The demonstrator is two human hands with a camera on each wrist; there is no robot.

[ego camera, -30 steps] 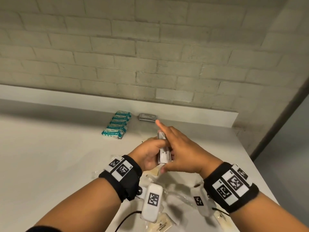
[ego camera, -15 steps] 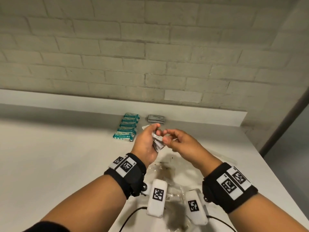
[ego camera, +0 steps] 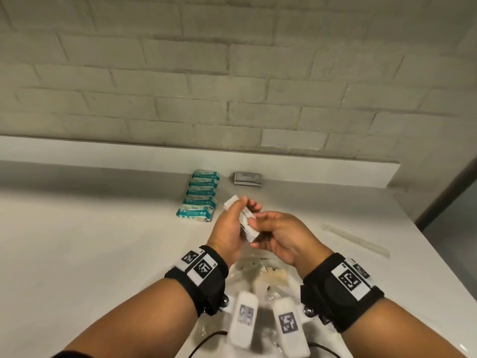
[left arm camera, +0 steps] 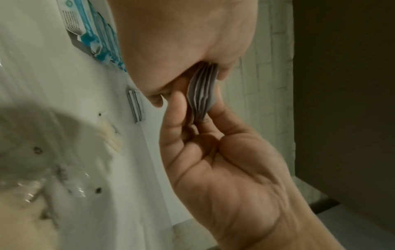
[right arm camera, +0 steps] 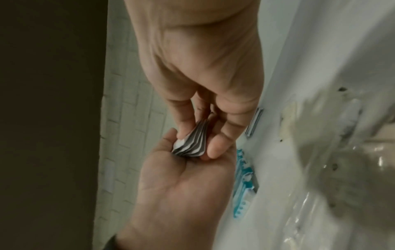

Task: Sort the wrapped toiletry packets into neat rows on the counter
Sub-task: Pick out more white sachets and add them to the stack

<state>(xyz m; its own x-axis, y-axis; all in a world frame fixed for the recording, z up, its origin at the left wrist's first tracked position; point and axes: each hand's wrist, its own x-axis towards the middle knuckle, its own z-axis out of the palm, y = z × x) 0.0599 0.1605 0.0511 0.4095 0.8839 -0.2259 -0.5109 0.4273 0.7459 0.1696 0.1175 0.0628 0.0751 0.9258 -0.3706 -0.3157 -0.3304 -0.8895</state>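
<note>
Both hands are together above the counter (ego camera: 103, 241), the left hand (ego camera: 227, 228) gripping a stack of thin white packets (ego camera: 246, 223) and the right hand (ego camera: 281, 233) pinching its near end; they look light, flexible and slippery, best held by flat faces.

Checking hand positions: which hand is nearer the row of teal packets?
Left. The left hand is just right of the teal packets; the right hand lies farther right.

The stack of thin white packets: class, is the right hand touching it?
Touching. In the right wrist view the right hand has its thumb and fingers pinching the fanned stack of packets, which the left hand also grips.
</note>
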